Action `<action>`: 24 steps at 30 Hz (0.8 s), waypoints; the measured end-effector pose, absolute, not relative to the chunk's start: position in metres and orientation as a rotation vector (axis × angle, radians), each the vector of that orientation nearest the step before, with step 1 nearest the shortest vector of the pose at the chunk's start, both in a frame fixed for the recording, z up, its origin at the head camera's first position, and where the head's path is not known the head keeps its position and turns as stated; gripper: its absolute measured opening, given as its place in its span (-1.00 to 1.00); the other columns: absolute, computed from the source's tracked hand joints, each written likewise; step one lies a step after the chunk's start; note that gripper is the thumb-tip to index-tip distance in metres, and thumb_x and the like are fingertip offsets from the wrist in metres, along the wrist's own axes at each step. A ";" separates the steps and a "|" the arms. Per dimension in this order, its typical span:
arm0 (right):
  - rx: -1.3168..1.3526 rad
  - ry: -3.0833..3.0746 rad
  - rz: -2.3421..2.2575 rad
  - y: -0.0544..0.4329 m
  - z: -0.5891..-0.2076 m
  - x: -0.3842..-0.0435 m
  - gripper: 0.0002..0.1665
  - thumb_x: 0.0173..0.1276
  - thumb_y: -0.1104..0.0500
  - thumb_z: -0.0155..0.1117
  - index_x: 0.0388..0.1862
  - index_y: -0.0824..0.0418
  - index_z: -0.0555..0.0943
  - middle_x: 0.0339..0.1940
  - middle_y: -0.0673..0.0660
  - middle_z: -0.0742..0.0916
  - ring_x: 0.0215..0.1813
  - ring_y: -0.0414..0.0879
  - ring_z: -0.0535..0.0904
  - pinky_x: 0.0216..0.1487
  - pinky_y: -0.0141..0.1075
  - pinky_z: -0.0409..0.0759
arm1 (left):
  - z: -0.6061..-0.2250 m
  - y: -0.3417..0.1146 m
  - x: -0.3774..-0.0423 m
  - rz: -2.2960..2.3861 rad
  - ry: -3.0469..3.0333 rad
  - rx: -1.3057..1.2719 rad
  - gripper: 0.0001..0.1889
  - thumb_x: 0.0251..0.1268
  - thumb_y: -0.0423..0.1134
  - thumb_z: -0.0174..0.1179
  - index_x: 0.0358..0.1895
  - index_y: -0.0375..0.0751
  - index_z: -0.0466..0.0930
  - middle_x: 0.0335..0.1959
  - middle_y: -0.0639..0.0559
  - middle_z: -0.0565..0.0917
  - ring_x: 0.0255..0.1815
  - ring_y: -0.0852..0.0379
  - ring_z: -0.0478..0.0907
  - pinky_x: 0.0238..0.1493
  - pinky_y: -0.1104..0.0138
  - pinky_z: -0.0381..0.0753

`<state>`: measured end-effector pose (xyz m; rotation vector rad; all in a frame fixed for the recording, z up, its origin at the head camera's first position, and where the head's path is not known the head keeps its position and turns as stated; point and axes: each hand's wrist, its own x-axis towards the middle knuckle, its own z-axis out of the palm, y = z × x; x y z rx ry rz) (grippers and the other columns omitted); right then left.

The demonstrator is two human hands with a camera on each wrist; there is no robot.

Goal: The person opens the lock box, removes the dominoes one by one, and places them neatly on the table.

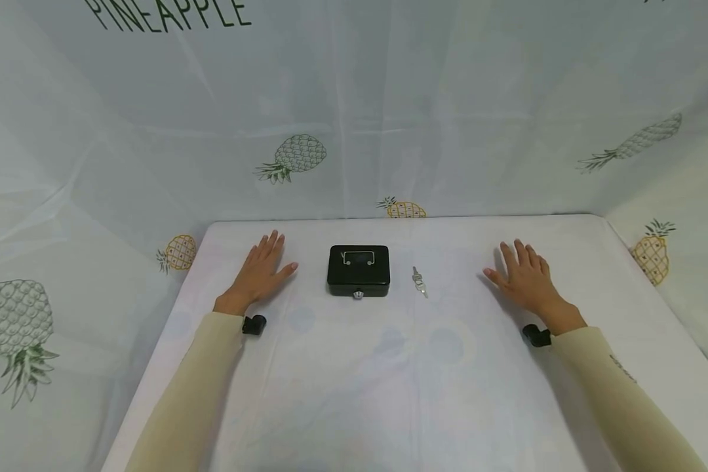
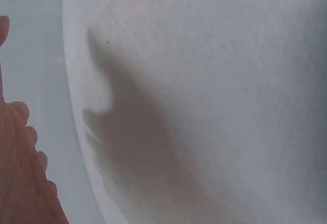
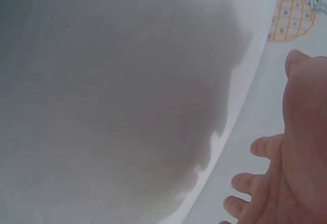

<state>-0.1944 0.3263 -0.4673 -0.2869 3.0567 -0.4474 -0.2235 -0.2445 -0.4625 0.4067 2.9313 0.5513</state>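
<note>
Nearest: beige sleeves (image 1: 185, 383), in from both sides. Left hand (image 1: 258, 275) and right hand (image 1: 530, 286) — spread wide, holding nothing, well apart from black box (image 1: 358, 274). Looks like pre-contact stage; likely need to reach inward for box or silver keys (image 1: 418, 282) next. Box: between hands on white table (image 1: 342, 380), closed, handle (image 1: 358, 252) on top, silver lock (image 1: 358, 295) at front — keys near, to right.

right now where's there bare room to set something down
Free: table between the two sleeves, in front of the black box; also between keys and right hand. Tight: beside the black box, toward keys and left hand.
</note>
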 end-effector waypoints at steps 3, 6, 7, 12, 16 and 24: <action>-0.311 3.065 -0.424 0.316 -0.467 -0.193 0.01 0.68 -0.24 0.05 0.63 0.53 0.06 0.60 0.69 0.10 0.58 0.67 -0.05 0.52 0.57 -0.02 | -0.462 -0.242 -0.223 0.556 2.932 0.435 -0.05 0.67 0.24 -0.08 0.73 -0.35 -0.25 0.77 -0.23 -0.30 0.76 -0.29 -0.35 0.76 -0.10 -0.40; -0.343 3.087 -0.392 0.305 -0.468 -0.193 -0.01 0.66 -0.20 0.12 0.63 0.53 0.09 0.60 0.67 0.14 0.57 0.65 0.00 0.52 0.55 0.02 | -0.460 -0.238 -0.222 0.578 2.933 0.464 -0.03 0.64 0.23 -0.02 0.72 -0.38 -0.22 0.77 -0.25 -0.26 0.76 -0.31 -0.30 0.76 -0.12 -0.35; -0.353 3.095 -0.384 0.300 -0.468 -0.192 -0.03 0.65 -0.17 0.15 0.62 0.53 0.10 0.59 0.67 0.15 0.57 0.65 0.02 0.52 0.54 0.04 | -0.460 -0.237 -0.222 0.577 2.934 0.476 -0.02 0.63 0.24 -0.01 0.72 -0.38 -0.21 0.77 -0.26 -0.24 0.76 -0.31 -0.29 0.76 -0.13 -0.33; -0.392 3.120 -0.366 0.281 -0.469 -0.190 -0.06 0.60 -0.08 0.25 0.61 0.52 0.15 0.58 0.65 0.22 0.57 0.62 0.08 0.53 0.50 0.10 | -0.458 -0.230 -0.220 0.581 2.925 0.515 0.04 0.57 0.27 0.05 0.72 -0.40 -0.21 0.76 -0.28 -0.22 0.76 -0.33 -0.26 0.76 -0.16 -0.28; -0.420 3.123 -0.353 0.268 -0.470 -0.189 -0.06 0.60 -0.09 0.26 0.61 0.51 0.17 0.57 0.63 0.24 0.57 0.61 0.11 0.53 0.48 0.13 | -0.457 -0.224 -0.218 0.577 2.903 0.510 0.09 0.53 0.28 0.13 0.73 -0.36 -0.25 0.77 -0.23 -0.24 0.77 -0.28 -0.29 0.77 -0.12 -0.30; -0.466 3.120 -0.359 0.247 -0.469 -0.186 -0.09 0.60 -0.09 0.26 0.59 0.51 0.22 0.56 0.61 0.29 0.56 0.58 0.18 0.53 0.47 0.19 | -0.460 -0.216 -0.217 0.578 2.889 0.558 0.15 0.46 0.27 0.23 0.73 -0.32 -0.28 0.78 -0.19 -0.24 0.77 -0.24 -0.26 0.78 -0.07 -0.25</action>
